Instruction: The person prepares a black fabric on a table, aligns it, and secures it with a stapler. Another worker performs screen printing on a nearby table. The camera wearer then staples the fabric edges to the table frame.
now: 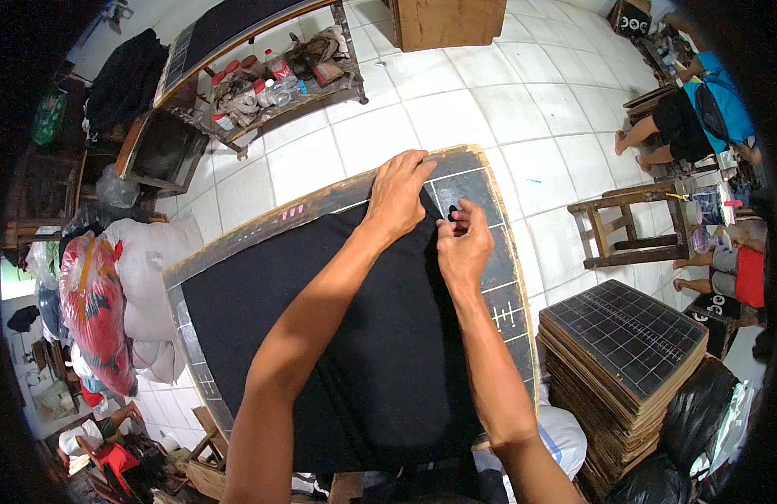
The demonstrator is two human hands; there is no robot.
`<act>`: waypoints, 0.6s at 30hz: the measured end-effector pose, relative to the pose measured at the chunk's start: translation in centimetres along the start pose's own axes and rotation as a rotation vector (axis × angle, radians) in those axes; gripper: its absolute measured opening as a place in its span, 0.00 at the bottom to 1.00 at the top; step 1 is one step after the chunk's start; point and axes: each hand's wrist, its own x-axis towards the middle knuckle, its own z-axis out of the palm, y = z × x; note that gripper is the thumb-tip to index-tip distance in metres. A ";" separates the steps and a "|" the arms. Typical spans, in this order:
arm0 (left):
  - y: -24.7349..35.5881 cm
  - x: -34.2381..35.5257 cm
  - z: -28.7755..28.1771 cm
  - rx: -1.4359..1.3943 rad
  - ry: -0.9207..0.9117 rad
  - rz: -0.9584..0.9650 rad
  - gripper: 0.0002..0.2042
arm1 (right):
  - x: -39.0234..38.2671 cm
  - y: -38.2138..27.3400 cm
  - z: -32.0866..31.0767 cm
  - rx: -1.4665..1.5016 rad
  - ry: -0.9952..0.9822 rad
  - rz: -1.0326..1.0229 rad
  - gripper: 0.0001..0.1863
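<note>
Rests left hand (399, 197) at edge of black cloth (397, 361), fingers loosely bent; half-curls right hand (466, 248) at unidentifiable dark bit (453, 209); can't tell either grip.

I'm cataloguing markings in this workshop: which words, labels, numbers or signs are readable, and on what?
Upper black item, right: white lettering, not copied here.
Lower black item, right: white lettering, likewise.
Red-labelled bottle: too small to read.
Work board: white ruled lines, no readable characters.

Two hands (397, 197) (466, 252) over one black cloth (388, 336) — three pink marks (293, 211), one stack of boards (615, 336).
</note>
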 end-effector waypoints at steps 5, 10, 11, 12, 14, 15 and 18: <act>1.4 -2.3 -0.7 0.036 0.144 -0.108 0.19 | 0.0 0.6 0.3 0.037 0.008 -0.040 0.22; 2.3 -5.1 -0.8 0.100 -0.055 -0.029 0.20 | 0.0 0.4 0.2 0.066 -0.024 -0.037 0.22; 2.2 -5.2 -0.5 0.117 -0.127 -0.041 0.22 | 0.0 0.3 0.1 0.061 -0.027 -0.038 0.22; 2.1 -5.2 -0.2 0.143 -0.144 -0.051 0.22 | 0.0 0.2 0.0 0.054 -0.033 -0.037 0.22; 1.8 -5.2 0.1 0.197 -0.199 -0.082 0.24 | 0.1 -0.1 -0.2 0.045 -0.039 -0.044 0.22; 1.5 -5.2 0.1 0.217 -0.246 -0.084 0.25 | 0.2 -0.3 -0.2 0.050 -0.054 -0.023 0.22; 1.2 -5.2 -0.3 0.222 -0.279 -0.056 0.26 | 0.7 -0.5 0.2 0.085 -0.066 0.004 0.21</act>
